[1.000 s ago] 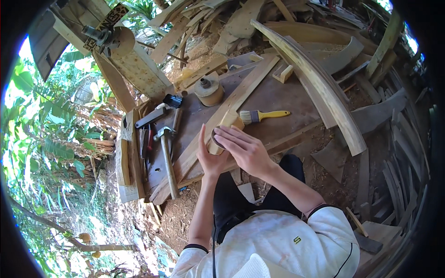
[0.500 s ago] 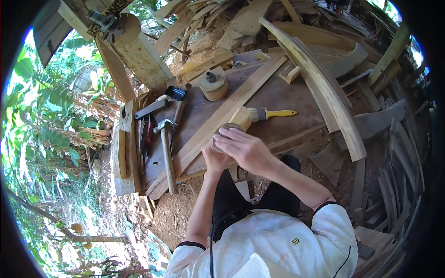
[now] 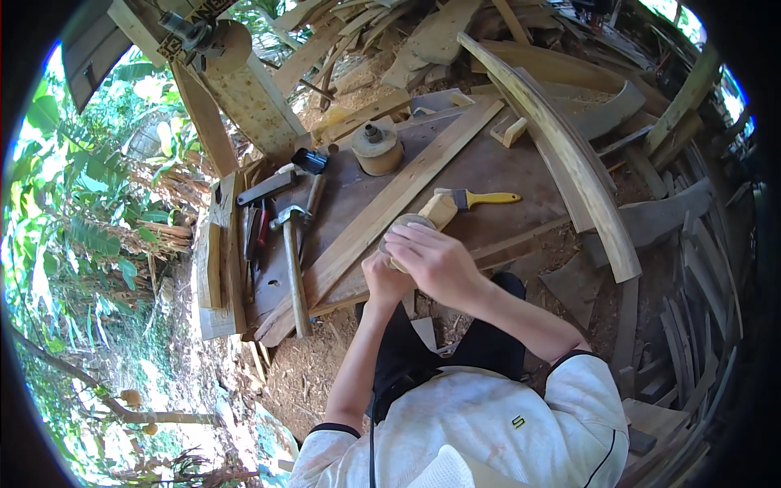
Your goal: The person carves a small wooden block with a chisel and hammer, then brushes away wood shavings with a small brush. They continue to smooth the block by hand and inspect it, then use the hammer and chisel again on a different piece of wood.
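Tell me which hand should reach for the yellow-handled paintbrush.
Right, probably. The right hand lies atop the small round wooden piece, nearer the yellow-handled paintbrush on the brown board. The left hand cups that piece from below.

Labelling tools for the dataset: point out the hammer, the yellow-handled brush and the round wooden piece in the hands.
hammer (image 3: 294,272): head view, on the wooden handle.
yellow-handled brush (image 3: 488,198): head view, on the yellow handle.
round wooden piece (image 3: 407,221): head view, on its curved top edge above the fingers.

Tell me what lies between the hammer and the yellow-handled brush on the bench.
In the head view, a long plank runs slantwise across the bench between the hammer and the brush. The wooden piece held in both hands also sits there, beside the brush.
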The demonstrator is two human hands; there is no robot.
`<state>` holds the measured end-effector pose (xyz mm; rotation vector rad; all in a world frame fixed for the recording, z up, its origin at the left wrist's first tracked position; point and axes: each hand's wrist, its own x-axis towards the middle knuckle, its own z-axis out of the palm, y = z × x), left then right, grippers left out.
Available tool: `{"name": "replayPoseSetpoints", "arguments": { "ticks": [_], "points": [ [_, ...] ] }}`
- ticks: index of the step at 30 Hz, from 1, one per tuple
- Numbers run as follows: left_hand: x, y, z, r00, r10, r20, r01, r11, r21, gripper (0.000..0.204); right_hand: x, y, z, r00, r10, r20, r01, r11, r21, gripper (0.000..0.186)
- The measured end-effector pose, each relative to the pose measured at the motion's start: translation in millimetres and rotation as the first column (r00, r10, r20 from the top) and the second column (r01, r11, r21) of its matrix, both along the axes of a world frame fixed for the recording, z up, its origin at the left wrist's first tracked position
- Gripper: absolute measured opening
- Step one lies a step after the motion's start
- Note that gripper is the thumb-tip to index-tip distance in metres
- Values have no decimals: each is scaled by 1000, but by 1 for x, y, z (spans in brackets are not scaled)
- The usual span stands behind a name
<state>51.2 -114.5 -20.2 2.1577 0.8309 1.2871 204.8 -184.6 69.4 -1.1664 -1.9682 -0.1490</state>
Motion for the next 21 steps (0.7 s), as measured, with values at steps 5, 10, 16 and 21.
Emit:
{"name": "replayPoseSetpoints", "arguments": {
  "ticks": [5, 10, 16, 21],
  "points": [
    [6, -11, 15, 999, 31, -6, -32, 992, -124, 62, 36, 17, 4, 981, -183, -66, 184, 983, 9, 26],
    [9, -7, 13, 996, 84, 21, -79, 982, -169, 53, 25, 10, 1, 987, -124, -102, 124, 992, -8, 27],
    [1, 4, -5, 998, 30, 53, -25, 995, -95, 50, -3, 5, -12, 993, -4, -119, 4, 1000, -1, 27],
    [6, 3, 6, 989, 93, 113, -55, 951, -303, 47, 2, 16, -34, 989, -72, -133, 81, 995, 66, 32]
  ]
}}
